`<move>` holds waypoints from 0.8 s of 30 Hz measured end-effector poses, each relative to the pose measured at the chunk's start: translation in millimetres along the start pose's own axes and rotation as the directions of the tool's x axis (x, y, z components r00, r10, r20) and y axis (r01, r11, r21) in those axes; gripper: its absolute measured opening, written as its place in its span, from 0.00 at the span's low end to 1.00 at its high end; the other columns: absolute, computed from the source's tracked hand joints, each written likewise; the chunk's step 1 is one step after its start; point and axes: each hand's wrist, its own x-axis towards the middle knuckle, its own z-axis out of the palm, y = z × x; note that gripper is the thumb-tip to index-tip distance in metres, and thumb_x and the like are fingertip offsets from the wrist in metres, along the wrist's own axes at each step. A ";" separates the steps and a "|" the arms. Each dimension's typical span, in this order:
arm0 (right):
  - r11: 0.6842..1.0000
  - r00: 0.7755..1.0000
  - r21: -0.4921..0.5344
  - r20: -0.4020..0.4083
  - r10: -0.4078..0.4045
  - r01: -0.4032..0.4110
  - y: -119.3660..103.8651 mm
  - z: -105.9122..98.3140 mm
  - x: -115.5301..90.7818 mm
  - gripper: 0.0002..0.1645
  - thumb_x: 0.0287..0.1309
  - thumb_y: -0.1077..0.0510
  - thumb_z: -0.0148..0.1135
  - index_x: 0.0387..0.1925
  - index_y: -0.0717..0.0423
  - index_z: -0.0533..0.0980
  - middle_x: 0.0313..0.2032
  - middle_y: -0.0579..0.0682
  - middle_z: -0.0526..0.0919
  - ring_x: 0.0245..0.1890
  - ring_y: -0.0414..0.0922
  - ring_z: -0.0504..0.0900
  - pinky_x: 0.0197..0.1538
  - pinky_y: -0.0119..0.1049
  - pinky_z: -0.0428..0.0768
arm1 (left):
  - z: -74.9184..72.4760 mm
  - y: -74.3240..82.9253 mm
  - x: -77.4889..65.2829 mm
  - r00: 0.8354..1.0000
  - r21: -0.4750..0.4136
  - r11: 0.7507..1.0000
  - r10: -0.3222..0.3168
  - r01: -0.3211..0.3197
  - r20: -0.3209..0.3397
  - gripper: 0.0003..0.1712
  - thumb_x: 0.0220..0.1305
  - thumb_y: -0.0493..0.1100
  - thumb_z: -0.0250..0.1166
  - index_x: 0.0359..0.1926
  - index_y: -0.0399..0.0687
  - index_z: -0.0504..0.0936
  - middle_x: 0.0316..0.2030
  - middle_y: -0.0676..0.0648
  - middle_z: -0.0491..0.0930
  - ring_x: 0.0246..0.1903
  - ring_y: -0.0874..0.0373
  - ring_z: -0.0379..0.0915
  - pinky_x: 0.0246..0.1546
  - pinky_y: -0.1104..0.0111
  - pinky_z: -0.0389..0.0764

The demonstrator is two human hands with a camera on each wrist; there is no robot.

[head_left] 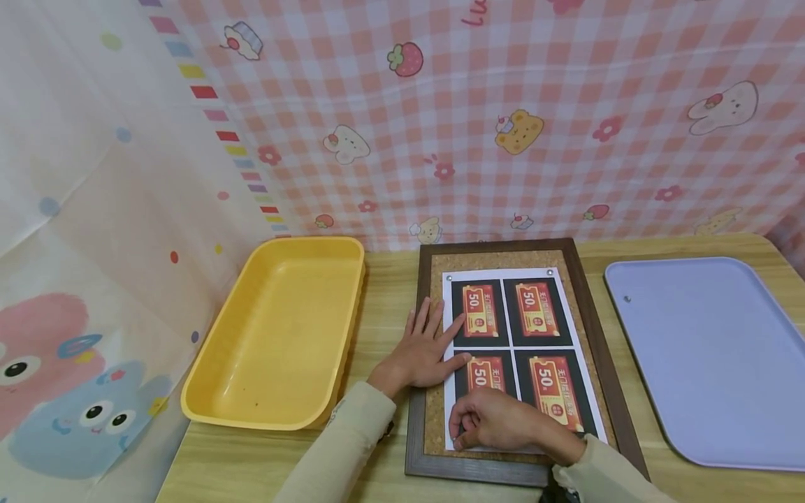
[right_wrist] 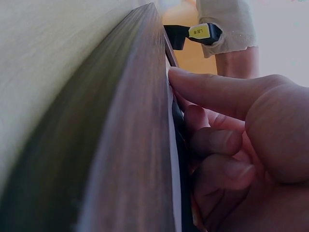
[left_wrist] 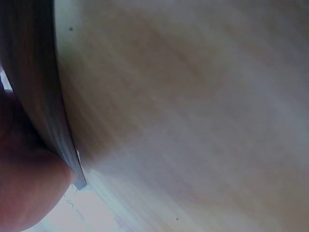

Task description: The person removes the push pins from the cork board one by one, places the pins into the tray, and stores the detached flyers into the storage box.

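One coupon [head_left: 488, 370] partly behind right hand [head_left: 497, 420]

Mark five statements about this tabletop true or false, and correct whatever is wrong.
1. The framed corkboard lies between the yellow tub and the lavender tray. True.
2. The left hand, fingers spread, reaches over the printed sheet. True.
3. The right hand is at the sheet's far right corner. False: the right hand is at its near left corner.
4. The sheet has six dark panels. False: it has four.
5. Silver pins show at both far corners of the sheet. True.
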 end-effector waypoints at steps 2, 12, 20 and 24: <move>1.000 1.000 -0.001 0.001 -0.006 0.006 -0.3 -0.2 0.1 0.03 0.54 0.62 0.72 0.28 0.52 0.84 0.18 0.40 0.76 0.18 0.33 0.71 0.23 0.25 0.66 | 2.1 -1.3 1.1 1.000 -0.003 1.000 -0.003 0.003 -0.002 0.41 0.73 0.71 0.37 0.79 0.66 0.38 0.78 0.44 0.23 0.75 0.46 0.10 0.74 0.46 0.27; 1.000 1.000 -0.010 -0.006 -0.017 0.017 0.0 0.2 -0.4 0.05 0.56 0.62 0.71 0.28 0.49 0.83 0.18 0.41 0.76 0.17 0.33 0.70 0.22 0.25 0.65 | -5.4 2.9 -1.9 1.000 -0.010 1.000 -0.006 0.006 0.009 0.41 0.74 0.68 0.40 0.79 0.64 0.40 0.79 0.43 0.26 0.76 0.44 0.13 0.74 0.46 0.29; 1.000 1.000 -0.004 -0.002 -0.011 0.011 -0.1 -0.3 -0.8 0.05 0.56 0.62 0.70 0.28 0.50 0.84 0.18 0.42 0.77 0.17 0.33 0.70 0.22 0.25 0.65 | -7.2 4.3 -3.1 1.000 -0.002 1.000 -0.014 0.014 0.024 0.41 0.74 0.68 0.40 0.79 0.64 0.40 0.79 0.44 0.25 0.76 0.45 0.13 0.74 0.47 0.29; 1.000 1.000 0.005 -0.001 -0.009 0.009 0.0 -0.4 -1.7 0.04 0.57 0.62 0.70 0.28 0.50 0.83 0.18 0.42 0.77 0.17 0.33 0.70 0.22 0.25 0.65 | -9.1 5.7 -4.0 1.000 -0.004 1.000 -0.011 0.012 0.024 0.41 0.74 0.68 0.40 0.80 0.63 0.41 0.79 0.43 0.27 0.76 0.43 0.15 0.74 0.46 0.32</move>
